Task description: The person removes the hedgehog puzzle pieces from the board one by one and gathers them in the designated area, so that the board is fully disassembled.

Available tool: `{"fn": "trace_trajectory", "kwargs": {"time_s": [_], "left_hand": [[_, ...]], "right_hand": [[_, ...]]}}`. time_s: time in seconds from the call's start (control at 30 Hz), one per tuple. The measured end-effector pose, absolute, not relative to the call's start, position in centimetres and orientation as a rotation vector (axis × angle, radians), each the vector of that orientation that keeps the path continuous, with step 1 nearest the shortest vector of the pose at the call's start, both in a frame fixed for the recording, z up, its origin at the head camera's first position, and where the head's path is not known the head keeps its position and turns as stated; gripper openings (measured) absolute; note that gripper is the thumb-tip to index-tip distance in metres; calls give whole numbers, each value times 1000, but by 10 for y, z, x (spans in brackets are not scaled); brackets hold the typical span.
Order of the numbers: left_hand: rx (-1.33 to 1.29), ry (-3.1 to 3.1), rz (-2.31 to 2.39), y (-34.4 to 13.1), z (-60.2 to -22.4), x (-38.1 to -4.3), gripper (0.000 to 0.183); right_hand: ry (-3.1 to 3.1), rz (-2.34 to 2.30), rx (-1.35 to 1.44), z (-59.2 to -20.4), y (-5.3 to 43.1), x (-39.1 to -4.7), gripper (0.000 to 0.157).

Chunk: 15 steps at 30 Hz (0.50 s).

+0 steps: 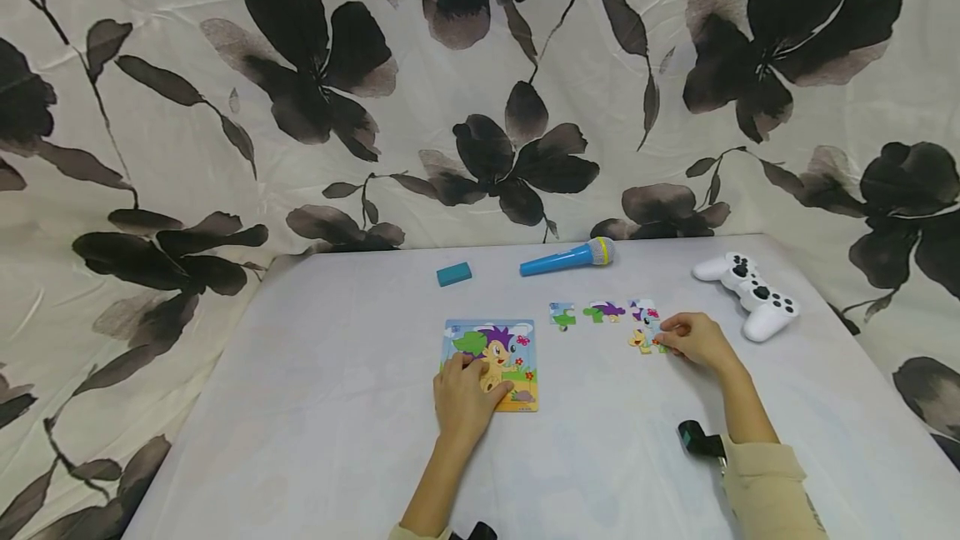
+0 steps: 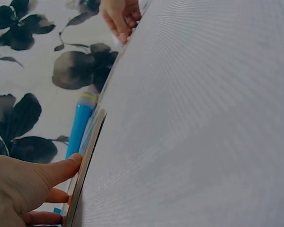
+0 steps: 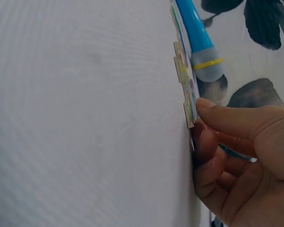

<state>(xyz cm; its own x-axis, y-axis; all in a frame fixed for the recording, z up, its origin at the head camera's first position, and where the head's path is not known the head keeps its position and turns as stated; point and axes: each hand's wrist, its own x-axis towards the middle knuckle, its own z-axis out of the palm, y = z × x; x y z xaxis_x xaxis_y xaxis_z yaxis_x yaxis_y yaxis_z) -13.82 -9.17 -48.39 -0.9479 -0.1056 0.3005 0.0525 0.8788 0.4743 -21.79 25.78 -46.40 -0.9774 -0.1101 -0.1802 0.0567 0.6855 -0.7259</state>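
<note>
So the key thing here is the small jigsaw cluster [image 1: 645, 320], just right of center in the frame. It lies directly left of the fingertips of the right hand [image 1: 697, 342], with its long axis running up and down the frame. That hand is easily the nearer of the 2. Its thumb and index are close together at the cluster's right edge, but honestly I can't tell if they're pinching it or only touching.

Left hand [image 1: 463, 398] is lower center, fingers spread and resting on the hedgehog puzzle board [image 1: 501, 350]. The board's pretty much square, so no real long axis.

2 more bits, the green-tabbed jigsaw piece [image 1: 562, 315] and the purple-and-green jigsaw piece [image 1: 604, 312], sit between the board and the cluster. No container that I can spot; these pieces are loose on the tabletop [image 1: 322, 407]. Toy microphone [image 1: 558, 260] lies above them.
</note>
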Motion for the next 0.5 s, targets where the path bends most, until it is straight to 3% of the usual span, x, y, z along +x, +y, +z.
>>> {"fn": "trace_trajectory", "kwargs": {"time_s": [0.5], "left_hand": [[42, -2752, -692, -92, -484, -138, 47]], "right_hand": [[2854, -1137, -121, -460, 246, -210, 37]]}}
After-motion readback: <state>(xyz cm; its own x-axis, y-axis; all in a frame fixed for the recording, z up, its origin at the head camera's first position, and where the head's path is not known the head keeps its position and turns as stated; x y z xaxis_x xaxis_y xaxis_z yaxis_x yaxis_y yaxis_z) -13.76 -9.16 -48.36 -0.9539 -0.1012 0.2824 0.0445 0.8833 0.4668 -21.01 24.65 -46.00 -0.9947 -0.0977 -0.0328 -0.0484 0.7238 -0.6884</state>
